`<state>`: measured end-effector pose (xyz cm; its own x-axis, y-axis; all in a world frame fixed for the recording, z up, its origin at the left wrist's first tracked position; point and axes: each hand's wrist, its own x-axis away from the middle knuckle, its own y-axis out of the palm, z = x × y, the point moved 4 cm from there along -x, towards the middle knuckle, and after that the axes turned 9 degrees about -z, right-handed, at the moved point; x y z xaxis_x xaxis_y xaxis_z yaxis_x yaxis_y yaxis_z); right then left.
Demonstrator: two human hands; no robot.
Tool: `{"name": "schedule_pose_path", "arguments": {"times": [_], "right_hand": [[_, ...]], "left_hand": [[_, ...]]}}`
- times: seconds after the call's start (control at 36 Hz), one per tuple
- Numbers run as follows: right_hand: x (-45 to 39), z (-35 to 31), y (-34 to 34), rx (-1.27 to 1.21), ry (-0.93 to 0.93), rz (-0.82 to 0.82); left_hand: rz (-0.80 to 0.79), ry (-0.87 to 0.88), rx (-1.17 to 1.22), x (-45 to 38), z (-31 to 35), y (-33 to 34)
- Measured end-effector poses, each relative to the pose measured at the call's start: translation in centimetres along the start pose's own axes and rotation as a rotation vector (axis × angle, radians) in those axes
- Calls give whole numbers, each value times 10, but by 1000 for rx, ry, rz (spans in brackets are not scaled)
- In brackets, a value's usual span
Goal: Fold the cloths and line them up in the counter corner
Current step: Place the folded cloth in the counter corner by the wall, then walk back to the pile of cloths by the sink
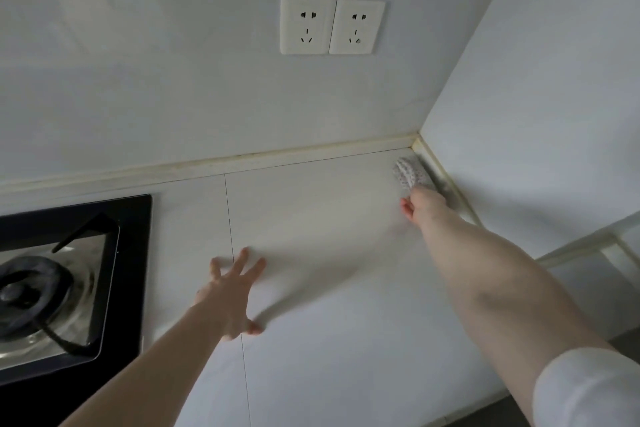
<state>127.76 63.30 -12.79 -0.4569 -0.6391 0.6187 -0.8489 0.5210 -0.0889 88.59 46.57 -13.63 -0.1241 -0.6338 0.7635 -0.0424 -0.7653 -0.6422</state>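
A small white cloth point(408, 173) with fine reddish dots sits bunched or folded at the right of the frame, in the counter corner, tight against the side wall's base strip.

No legible text, label, brand, number or sign appears anywhere in view. The two wall sockets point(332, 25) carry only their pin slots, with no readable markings on either faceplate.
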Motion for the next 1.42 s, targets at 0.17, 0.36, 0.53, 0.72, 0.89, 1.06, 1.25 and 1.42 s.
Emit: {"name": "schedule_pose_path", "arguments": {"times": [0.17, 0.36, 0.53, 0.72, 0.89, 1.06, 1.25, 1.42], "right_hand": [[19, 30, 5, 87, -75, 47], [99, 70, 3, 796, -63, 33], [182, 118, 22, 1105, -183, -108], [304, 174, 81, 1154, -294, -464], [419, 219, 130, 1096, -335, -672], [525, 247, 179, 1047, -478, -810], [644, 279, 238, 1017, -621, -942], [719, 301, 288, 1054, -712, -1119]], "left_hand": [[-2, 1, 16, 9, 3, -3], [36, 42, 60, 60, 4, 22], [54, 65, 261, 118, -11, 45], [209, 7, 440, 206, -63, 65], [336, -68, 531, 290, -137, 106], [415, -135, 598, 378, -220, 166], [505, -251, 653, 469, -323, 227], [575, -353, 715, 518, -397, 250]]}}
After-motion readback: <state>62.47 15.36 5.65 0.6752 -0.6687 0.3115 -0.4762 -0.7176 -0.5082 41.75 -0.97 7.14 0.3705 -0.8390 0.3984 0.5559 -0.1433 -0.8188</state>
